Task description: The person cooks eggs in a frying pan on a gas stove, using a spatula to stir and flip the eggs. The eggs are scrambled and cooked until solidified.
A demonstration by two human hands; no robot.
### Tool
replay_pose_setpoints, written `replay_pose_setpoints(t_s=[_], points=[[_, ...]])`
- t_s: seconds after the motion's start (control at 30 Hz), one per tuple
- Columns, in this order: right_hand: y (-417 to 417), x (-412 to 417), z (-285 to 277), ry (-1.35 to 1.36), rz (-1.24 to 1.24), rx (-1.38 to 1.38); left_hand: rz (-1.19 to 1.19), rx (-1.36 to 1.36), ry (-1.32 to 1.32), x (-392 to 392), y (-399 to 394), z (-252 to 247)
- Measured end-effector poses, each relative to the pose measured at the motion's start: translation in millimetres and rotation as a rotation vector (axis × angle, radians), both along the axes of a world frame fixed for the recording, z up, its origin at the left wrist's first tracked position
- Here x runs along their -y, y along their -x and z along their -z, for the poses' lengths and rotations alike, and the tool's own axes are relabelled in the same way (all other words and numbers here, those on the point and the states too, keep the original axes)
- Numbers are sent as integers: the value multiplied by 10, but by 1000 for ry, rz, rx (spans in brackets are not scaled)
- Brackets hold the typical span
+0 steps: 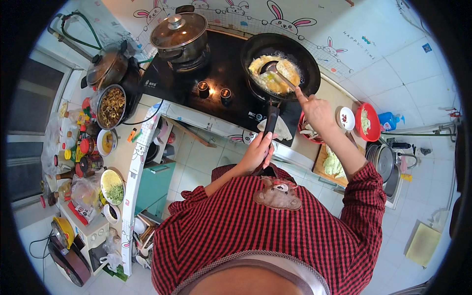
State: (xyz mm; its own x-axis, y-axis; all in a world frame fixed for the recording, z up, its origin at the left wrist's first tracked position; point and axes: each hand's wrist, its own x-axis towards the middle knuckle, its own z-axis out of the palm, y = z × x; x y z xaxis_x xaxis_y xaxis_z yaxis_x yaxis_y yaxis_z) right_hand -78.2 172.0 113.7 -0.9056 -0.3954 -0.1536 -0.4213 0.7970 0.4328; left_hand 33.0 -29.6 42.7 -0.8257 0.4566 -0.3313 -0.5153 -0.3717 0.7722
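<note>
My left hand (259,152) is closed around the dark handle (271,118) of a black wok (309,68) on the right side of the gas hob. In the wok, golden fried egg (271,82) lies in bubbling oil. My right hand (318,112) grips a long-handled metal spatula (285,78) from above, its forefinger stretched along the handle. The spatula's rounded head rests at the egg, partly over it; its lower edge is hard to make out. A pale cloth (281,129) lies at the hob's front edge, behind the wok handle.
A lidded pot (179,35) stands on the hob's left side (221,59). To the right are a red bowl of chopped vegetable (374,127), a small white dish (345,118) and a cutting board with cabbage (333,162). Jars, bowls and a pan of dark food (111,107) crowd the left counter.
</note>
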Motion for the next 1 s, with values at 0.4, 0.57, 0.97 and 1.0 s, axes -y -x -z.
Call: replay_pose_setpoints(t_s=[0.4, 0.57, 0.97, 1.0], points=[[-28, -163, -86, 183, -13, -118, -6, -10, -22, 19, 1, -1], [-117, -75, -104, 87, -103, -69, -7, -1, -51, 9, -3, 9], [-48, -89, -8, 48, -89, -21, -9, 3, 18, -17, 17, -81], [-127, -5, -94, 60, -95, 11, -8, 3, 18, -16, 6, -72]])
